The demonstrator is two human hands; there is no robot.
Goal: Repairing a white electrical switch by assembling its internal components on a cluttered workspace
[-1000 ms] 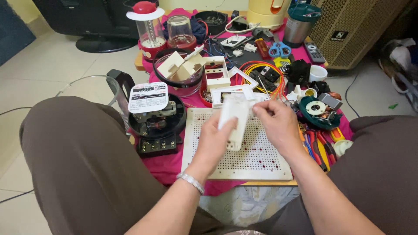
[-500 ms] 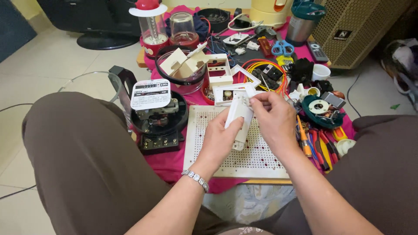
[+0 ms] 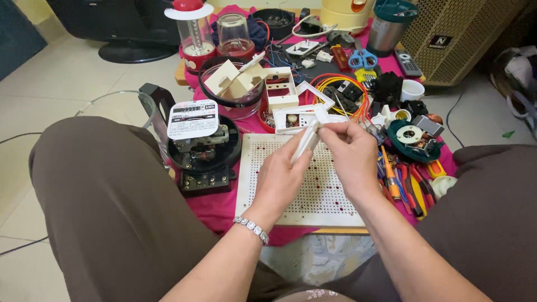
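My left hand (image 3: 282, 178) and my right hand (image 3: 351, 152) together hold a long, narrow white plastic piece (image 3: 306, 141), tilted up to the right, above a white perforated board (image 3: 313, 197). The left hand grips its lower part and wears a bracelet at the wrist. My right hand pinches the upper end with thumb and fingers. The piece's lower end is hidden inside my left hand.
A black electric meter (image 3: 201, 146) sits left of the board. A white switch frame (image 3: 296, 116), coloured wires (image 3: 341, 89), pliers and screwdrivers (image 3: 405, 184), a motor part (image 3: 414, 137), blender jars (image 3: 193, 31), scissors (image 3: 362, 58) crowd the pink cloth (image 3: 215, 207). My knees flank it.
The white piece has turned from broadside to edge-on and lifted slightly. My right hand moved to pinch its top end. The view shifted a little.
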